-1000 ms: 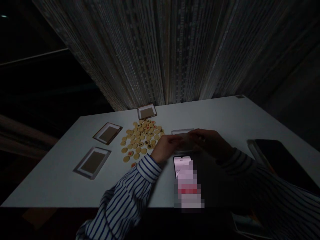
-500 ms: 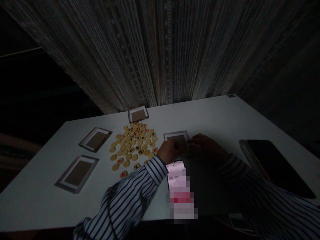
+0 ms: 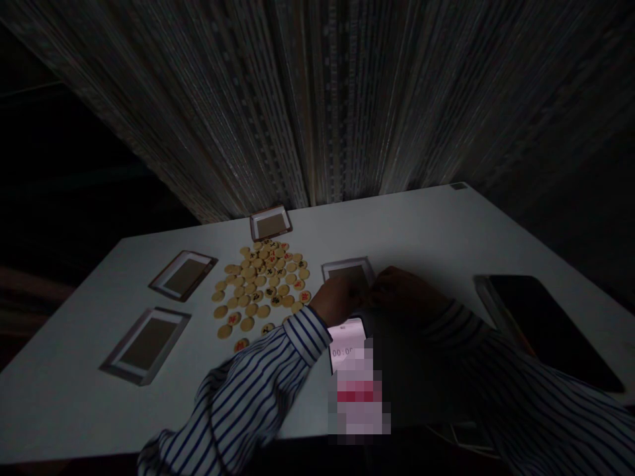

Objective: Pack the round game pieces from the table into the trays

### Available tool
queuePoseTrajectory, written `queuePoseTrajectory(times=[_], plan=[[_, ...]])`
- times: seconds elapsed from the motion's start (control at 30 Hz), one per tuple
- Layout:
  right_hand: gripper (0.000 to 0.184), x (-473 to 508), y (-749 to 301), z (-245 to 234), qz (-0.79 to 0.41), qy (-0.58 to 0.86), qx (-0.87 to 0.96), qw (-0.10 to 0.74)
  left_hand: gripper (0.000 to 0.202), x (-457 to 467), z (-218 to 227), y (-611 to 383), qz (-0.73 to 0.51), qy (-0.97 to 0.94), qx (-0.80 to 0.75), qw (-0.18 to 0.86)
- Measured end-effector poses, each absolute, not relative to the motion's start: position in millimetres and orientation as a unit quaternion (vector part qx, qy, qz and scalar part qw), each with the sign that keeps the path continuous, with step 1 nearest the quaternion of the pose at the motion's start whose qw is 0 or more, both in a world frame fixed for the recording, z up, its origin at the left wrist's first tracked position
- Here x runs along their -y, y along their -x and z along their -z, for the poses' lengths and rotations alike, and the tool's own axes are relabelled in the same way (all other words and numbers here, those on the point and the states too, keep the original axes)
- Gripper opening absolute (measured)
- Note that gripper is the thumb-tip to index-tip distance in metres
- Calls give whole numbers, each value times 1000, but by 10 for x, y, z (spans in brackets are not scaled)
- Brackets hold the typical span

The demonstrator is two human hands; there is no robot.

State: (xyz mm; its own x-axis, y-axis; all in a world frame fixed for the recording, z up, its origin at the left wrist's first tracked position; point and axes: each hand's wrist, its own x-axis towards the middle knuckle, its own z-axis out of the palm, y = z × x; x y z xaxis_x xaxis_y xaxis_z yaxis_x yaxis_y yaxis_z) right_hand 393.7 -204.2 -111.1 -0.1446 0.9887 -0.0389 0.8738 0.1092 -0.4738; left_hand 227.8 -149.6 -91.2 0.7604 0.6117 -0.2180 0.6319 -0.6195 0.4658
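My left hand (image 3: pixel 333 297) and my right hand (image 3: pixel 405 289) meet near the middle of the table, over the near side of a shallow open box (image 3: pixel 346 264). The fingers of both hands are bent and closed. It is too dark to make out what, if anything, is between them. Left of my hands, many round xiangqi pieces (image 3: pixel 251 283) lie in a loose heap, some with red or black characters facing up. Just below my hands, a lit phone (image 3: pixel 346 354) shows timer digits, its lower part pixelated.
Three similar shallow boxes stand around the heap: one behind (image 3: pixel 270 225), one to the left (image 3: pixel 183 275) and one nearer me (image 3: pixel 147 344). A large dark flat device (image 3: pixel 548 330) lies on the right of the white table (image 3: pixel 407 225). A string curtain (image 3: pixel 317 99) hangs behind.
Both hands stay together at the shallow box with only slight finger movement. The whole view has shifted a little, so the table things sit slightly further left.
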Motion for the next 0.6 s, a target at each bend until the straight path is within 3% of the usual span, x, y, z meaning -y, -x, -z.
queuePoseTrajectory(times=[0.6], plan=[[20,2064,-3907,1079,-138,612,766,136,24,1514,879,-2272,6,-902,-342,264]])
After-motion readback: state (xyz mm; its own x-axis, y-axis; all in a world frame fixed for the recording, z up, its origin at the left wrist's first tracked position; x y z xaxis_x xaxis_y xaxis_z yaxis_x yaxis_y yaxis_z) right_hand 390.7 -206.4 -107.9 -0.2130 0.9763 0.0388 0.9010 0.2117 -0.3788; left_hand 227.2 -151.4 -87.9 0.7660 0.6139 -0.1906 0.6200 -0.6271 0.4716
